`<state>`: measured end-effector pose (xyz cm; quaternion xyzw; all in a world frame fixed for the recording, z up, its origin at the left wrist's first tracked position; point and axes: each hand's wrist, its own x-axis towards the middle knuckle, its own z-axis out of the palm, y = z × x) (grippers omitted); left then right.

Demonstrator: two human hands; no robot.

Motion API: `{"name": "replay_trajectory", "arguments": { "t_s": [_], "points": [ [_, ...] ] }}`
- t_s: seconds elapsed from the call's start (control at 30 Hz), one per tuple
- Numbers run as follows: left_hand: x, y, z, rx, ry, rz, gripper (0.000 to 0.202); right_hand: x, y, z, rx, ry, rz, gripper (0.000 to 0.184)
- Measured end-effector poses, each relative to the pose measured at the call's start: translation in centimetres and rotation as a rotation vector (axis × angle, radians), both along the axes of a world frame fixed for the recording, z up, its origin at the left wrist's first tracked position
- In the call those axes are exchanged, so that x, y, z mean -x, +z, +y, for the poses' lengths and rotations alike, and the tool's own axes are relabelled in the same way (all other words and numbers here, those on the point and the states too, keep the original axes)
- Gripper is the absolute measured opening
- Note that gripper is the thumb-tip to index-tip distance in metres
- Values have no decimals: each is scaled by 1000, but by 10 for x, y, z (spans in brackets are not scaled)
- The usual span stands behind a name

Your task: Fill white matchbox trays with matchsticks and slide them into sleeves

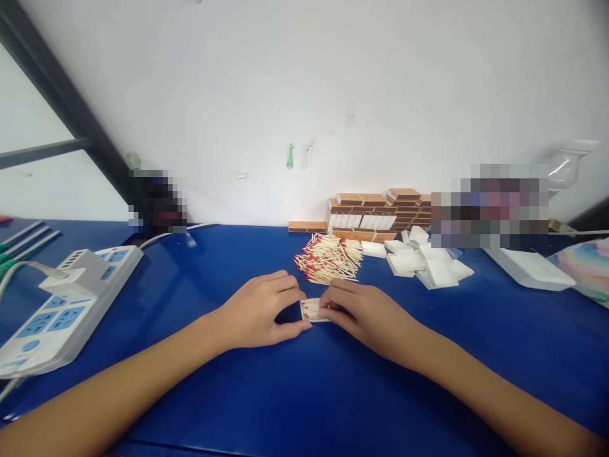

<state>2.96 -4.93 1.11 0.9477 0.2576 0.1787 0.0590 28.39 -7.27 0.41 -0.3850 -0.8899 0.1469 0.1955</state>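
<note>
A small white matchbox tray (309, 319) lies on the blue table, with a few red-headed matches (311, 309) inside. My left hand (264, 309) holds the tray's left end between its thumb and fingers. Over the right part of the tray, my right hand (364, 315) is closed in a pinch on matches, and its fingers hide that end. Just behind both hands spreads a loose heap of matches (330, 260), heads pointing in mixed directions.
Stacked matchboxes (404, 216) stand against the wall. Several white trays (438, 263) lie jumbled at right, near a larger white lid or box (537, 270). A power strip (66, 311) with a plugged-in adapter sits at left. Blurred patches hide some things behind.
</note>
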Motion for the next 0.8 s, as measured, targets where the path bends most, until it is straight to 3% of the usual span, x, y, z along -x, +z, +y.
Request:
{"name": "replay_trajectory", "arguments": {
  "t_s": [0.27, 0.4, 0.8],
  "points": [
    [2, 0, 1, 10, 6, 10, 32, -7, 8, 1, 102, -10, 65, 5],
    [2, 1, 1, 11, 9, 5, 32, -9, 14, -1, 130, 5, 98, 12],
    [2, 1, 1, 8, 0, 6, 33, 0, 10, -4, 259, -40, 156, 17]
  ]
}}
